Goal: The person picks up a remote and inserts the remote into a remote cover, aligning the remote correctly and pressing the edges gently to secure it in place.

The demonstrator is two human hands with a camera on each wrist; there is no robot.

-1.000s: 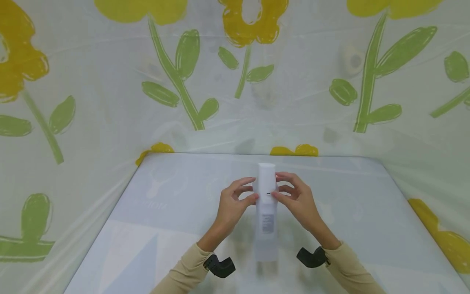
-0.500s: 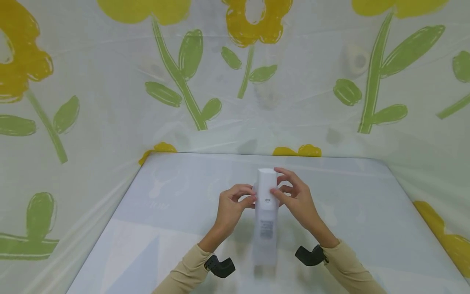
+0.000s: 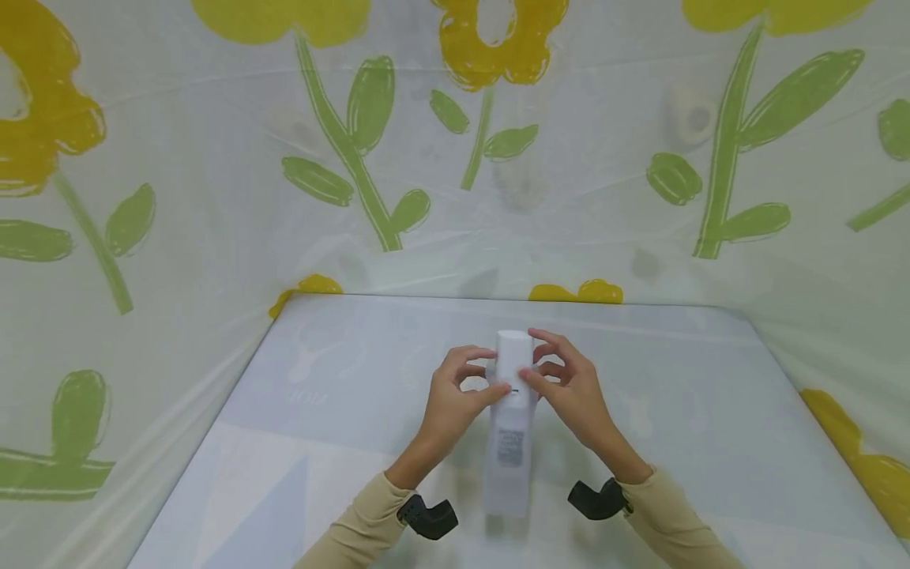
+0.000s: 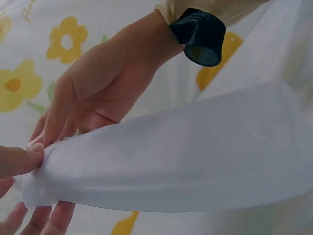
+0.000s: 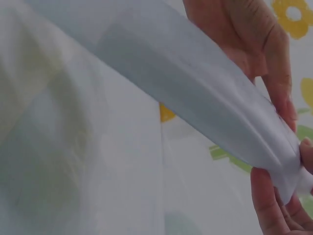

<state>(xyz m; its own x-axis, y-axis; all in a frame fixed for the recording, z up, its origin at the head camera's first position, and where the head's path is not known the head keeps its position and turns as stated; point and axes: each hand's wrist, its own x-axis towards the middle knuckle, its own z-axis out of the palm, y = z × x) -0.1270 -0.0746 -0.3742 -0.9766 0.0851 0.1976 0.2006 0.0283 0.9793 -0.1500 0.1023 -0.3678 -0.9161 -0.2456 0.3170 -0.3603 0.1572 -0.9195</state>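
A long white object with a small dark slot on its front stands between my two hands. Its lower part is inside a frosted plastic sleeve, and a grey printed label shows through. My left hand pinches the left side, thumb on the front beside the slot. On the right side my right hand pinches it too, with the thumb on the front and the index finger up at the top corner. In the left wrist view the plastic sleeve runs slack from the fingers; the right wrist view shows the sleeve creased near the fingertips.
A pale table with a faint print lies under the hands. Behind it and at both sides hangs a white curtain with yellow flowers and green leaves. Black wrist cameras sit on both wrists over beige sleeves.
The white object has dropped slightly and its lower end has swung left. My left thumb has moved onto its front near the slot; my right index finger has shifted to the top corner.
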